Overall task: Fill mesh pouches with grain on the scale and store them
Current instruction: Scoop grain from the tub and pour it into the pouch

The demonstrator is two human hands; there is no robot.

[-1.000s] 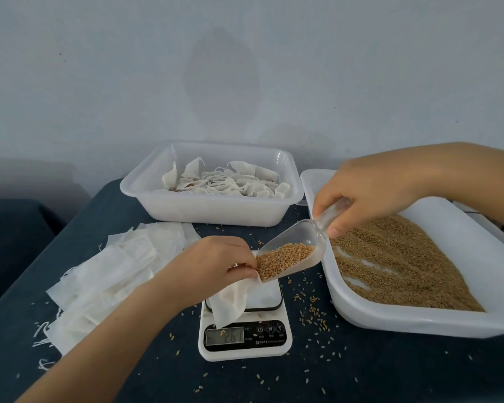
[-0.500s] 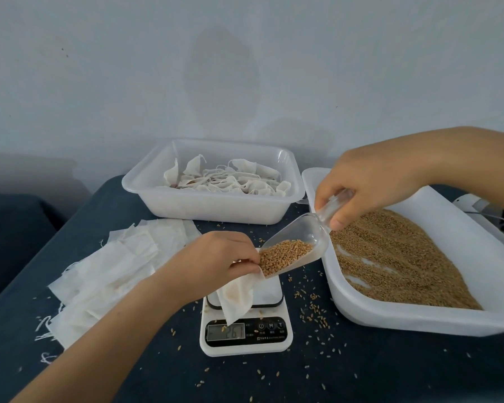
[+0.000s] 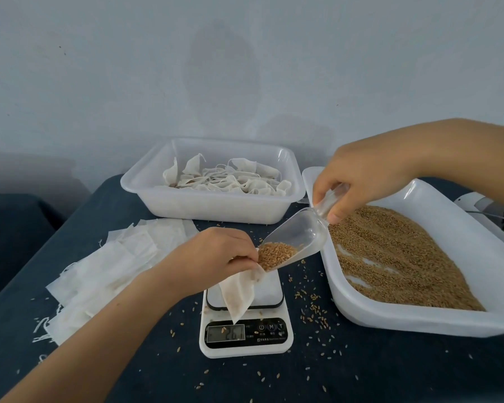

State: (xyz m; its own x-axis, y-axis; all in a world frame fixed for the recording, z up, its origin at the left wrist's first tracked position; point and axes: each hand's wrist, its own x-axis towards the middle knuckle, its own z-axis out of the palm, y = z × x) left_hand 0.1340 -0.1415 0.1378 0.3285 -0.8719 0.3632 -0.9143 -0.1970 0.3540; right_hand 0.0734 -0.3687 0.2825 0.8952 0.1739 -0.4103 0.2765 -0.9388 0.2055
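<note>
My left hand (image 3: 216,251) pinches the open mouth of a white mesh pouch (image 3: 239,292) that hangs onto the white digital scale (image 3: 245,335). My right hand (image 3: 364,181) grips the handle of a clear plastic scoop (image 3: 297,238), tilted down to the left. Grain (image 3: 275,254) is heaped at the scoop's lip, which touches the pouch mouth. The scale's display shows a reading.
A white tray of grain (image 3: 405,263) lies on the right. At the back stands a white tub (image 3: 213,205) with filled, tied pouches. Flat empty pouches (image 3: 108,266) are stacked on the left. Loose grains (image 3: 312,309) are scattered over the dark tabletop around the scale.
My right hand has lifted the scoop's handle, tilting it more steeply. The grain has slid down to the lip at the pouch mouth. My left hand keeps the pouch in place.
</note>
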